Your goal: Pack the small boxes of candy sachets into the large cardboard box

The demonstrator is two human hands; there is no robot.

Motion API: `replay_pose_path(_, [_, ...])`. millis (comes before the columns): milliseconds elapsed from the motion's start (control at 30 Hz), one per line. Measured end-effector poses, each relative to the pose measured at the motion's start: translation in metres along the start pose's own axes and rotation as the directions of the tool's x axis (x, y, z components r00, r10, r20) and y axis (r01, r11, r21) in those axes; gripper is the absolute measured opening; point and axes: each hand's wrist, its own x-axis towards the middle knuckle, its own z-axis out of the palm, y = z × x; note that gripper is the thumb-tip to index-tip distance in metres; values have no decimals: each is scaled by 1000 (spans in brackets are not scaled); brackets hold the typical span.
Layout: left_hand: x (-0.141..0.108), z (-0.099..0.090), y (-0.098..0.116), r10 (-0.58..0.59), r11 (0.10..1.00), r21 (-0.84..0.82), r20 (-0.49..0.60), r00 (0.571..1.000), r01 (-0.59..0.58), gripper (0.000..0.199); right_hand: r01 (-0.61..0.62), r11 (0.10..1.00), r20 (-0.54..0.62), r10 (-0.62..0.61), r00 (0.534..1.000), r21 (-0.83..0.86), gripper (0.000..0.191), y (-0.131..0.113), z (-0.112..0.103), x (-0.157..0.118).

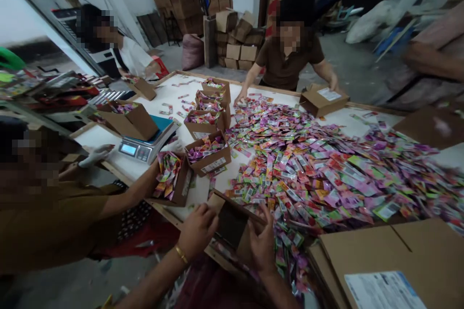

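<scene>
Head view: at the table's (119, 166) near edge, the left hand (197, 231) and right hand (261, 244) each grasp a side of a small empty cardboard box (232, 222), mouth tilted up toward the far sachet pile (326, 174), long axis running left-right. It appears ready for filling; scooping sachets would require freeing one hand.

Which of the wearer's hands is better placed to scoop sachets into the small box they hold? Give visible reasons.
Probably the right hand. It grips the small cardboard box on the side that borders the sachet pile, its fingers almost among the packets. The left hand holds the far side, away from the pile.
</scene>
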Motion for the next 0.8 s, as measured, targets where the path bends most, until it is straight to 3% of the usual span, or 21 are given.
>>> replay_pose_path(100, [15,29,3,-70,997,27,-145,987,75,29,81,996,194,-71,978,-44,53,-7,-27,12])
replay_pose_path(133, [19,38,4,-114,993,9,-194,974,118,26,100,993,313,-74,947,-69,50,-14,-37,18])
replay_pose_path(233, [25,54,3,-243,966,-169,-324,915,196,24,219,949,625,-29,780,-229,53,-43,-61,29])
replay_pose_path(267, [25,56,1,-296,942,-263,-360,885,208,24,298,908,673,-23,739,-296,60,-52,-63,28])
replay_pose_path(333, [25,56,-3,-433,848,-480,-387,814,224,23,485,778,699,-84,710,-400,82,-63,-59,19])
replay_pose_path(433, [27,49,-9,-632,599,-756,-243,736,264,24,680,572,658,-296,692,-459,125,-59,-40,-8])
replay_pose_path(533, [30,43,-11,-701,399,-856,-54,711,328,32,753,464,636,-415,651,-467,155,-47,-21,-28])
replay_pose_path(633, [32,37,-17,-672,261,-893,104,733,366,42,731,439,655,-342,673,-522,141,-46,-4,-30])
replay_pose_path(733, [45,26,-31,-522,39,-897,358,774,441,54,677,479,667,-226,710,-559,123,-55,11,-22])
replay_pose_path(800, [68,20,-42,-395,27,-865,451,800,501,55,660,511,674,-194,713,-551,117,-61,13,-18])
